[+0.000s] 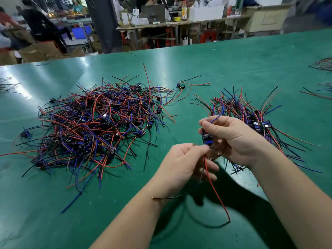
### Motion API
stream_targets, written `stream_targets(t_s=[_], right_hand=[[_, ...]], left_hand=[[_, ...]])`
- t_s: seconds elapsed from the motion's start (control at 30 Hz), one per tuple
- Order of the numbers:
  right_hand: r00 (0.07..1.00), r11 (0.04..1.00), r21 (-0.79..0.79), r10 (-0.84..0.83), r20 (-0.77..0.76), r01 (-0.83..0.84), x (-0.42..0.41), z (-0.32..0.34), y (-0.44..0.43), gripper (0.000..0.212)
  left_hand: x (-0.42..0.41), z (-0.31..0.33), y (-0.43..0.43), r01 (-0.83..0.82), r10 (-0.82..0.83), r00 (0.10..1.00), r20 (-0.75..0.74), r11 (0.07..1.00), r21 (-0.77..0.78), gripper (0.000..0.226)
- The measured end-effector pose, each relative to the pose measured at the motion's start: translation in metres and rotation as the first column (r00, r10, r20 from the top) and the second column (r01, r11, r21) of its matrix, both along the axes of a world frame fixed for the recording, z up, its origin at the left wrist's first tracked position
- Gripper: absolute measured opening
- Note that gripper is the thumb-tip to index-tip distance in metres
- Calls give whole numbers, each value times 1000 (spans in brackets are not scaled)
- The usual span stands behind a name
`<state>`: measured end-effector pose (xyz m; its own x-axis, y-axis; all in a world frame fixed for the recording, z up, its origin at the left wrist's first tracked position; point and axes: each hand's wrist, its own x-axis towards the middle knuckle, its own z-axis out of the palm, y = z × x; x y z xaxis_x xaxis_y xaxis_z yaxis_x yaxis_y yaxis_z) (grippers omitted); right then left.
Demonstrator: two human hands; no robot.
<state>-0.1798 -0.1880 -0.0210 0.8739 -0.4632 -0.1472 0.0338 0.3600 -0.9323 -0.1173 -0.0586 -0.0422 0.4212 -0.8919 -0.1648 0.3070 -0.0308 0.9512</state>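
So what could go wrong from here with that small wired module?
The left hand pinches the red wire close to the module that the right hand grips; a hard pull might strain its joint. The right hand also hangs just above the smaller pile and could drag its wires.

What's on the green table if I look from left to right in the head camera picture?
First the big wire pile → left hand pinching the red wire → right hand holding a module → blurry wires at the right edge.

Left hand [186, 164], right hand [233, 139], fingers [215, 122] curled.
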Motion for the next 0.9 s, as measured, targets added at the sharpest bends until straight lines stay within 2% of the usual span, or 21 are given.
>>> stream_targets(t_s=[0.1, 0.13, 0.2, 0.27, 0.33, 0.43, 0.53, 0.6, 0.8, 0.9], right_hand=[[1000, 998, -56, -16, -18, 15, 1, -1, -2, 12], [1000, 997, -69, -20, -15, 19, 1, -1, -2, 17], [999, 993, -114, -38, -5, 37, 1, -3, -3, 30], [998, 983, -172, -58, -5, 57, 3, -5, -1, 37], [998, 979, -193, -66, -21, 61, 5, -7, 1, 36], [997, 991, -112, -71, -40, 66, 6, -8, 2, 30], [995, 995, 22, -96, -20, 96, 7, -7, -1, 18], [991, 989, 59, -136, -3, 136, 6, -5, -5, 12], [966, 966, 6, -257, 34, 257, 1, -1, -18, 10], [935, 937, 27, -350, 56, 349, -3, 4, -29, 11]], left_hand=[[2, -5, -1, -187, 188, 979, 72, 982, -26, 7], [3, -7, -1, -229, 232, 971, 62, 972, -48, 12], [5, -9, -1, -250, 253, 966, 43, 965, -79, 21], [5, -9, 0, -216, 223, 972, 69, 971, -98, 15], [3, -11, -1, -238, 247, 965, 83, 966, -104, 7], [4, -13, -3, -300, 305, 951, 44, 949, -95, 8], [5, -8, -4, -250, 254, 967, 18, 962, -105, 9], [4, -5, -3, -190, 193, 981, 34, 979, -80, 7], [0, -3, 1, -58, 57, 997, 52, 998, 29, 11], [-1, -4, 6, 70, -79, 993, 82, 991, 112, 14]])
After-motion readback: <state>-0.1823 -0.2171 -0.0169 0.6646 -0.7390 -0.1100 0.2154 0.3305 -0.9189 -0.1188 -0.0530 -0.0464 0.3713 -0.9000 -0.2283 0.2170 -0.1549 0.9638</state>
